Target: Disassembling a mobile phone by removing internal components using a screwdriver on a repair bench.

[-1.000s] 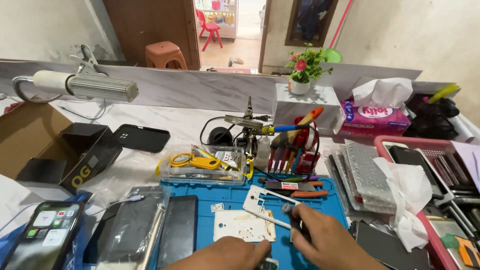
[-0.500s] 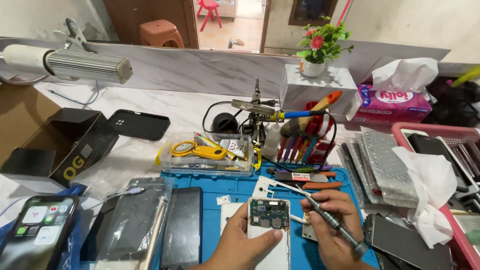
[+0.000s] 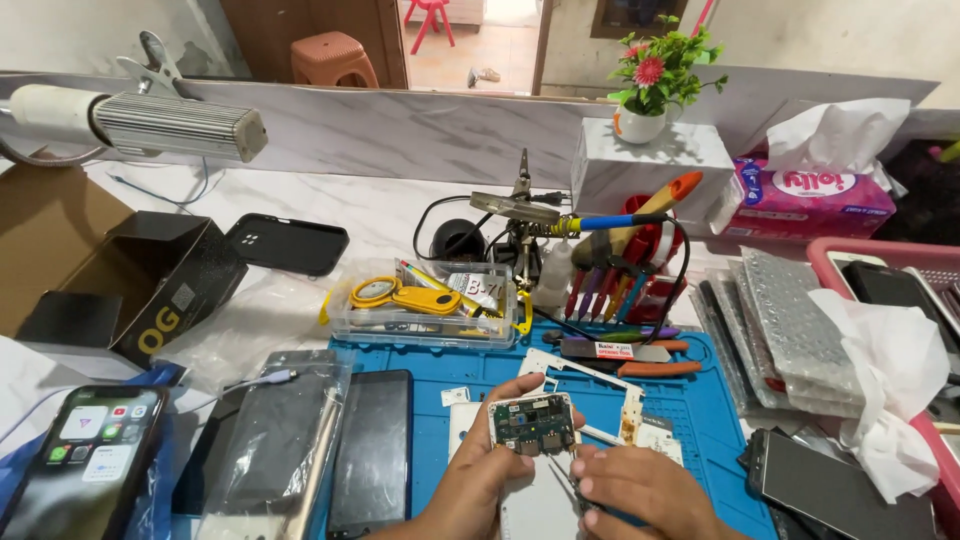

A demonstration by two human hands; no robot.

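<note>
Phone repair bench, seen from above. The left hand (image 3: 478, 470) pinches a small green circuit board (image 3: 534, 423) by its left edge, thumb and fingers closed on it, and lifts it just above the opened white phone (image 3: 530, 495). Tilted toward the camera, probably so its parts face the light. The right hand (image 3: 640, 490) sits just beside the board's lower right corner, fingers curled narrow around a thin tool whose tip meets the board; the tool is mostly hidden, so its kind is unclear.

Both hands work over a blue mat (image 3: 700, 400), likely there to keep small parts from rolling off. A white frame (image 3: 590, 375) lies on the mat behind the board.

Tools stay within reach: a clear tray (image 3: 425, 310) with yellow items at the mat's far edge, a rack of red-handled screwdrivers (image 3: 610, 285) to its right.

Packages: a pink tissue pack (image 3: 815, 195) with a white tissue pulled up, far right against the wall; a black box (image 3: 150, 290) with yellow lettering, open, at left; silver bubble pouches (image 3: 790, 330) stacked at right. A lit phone (image 3: 90, 450) lies lower left.
</note>
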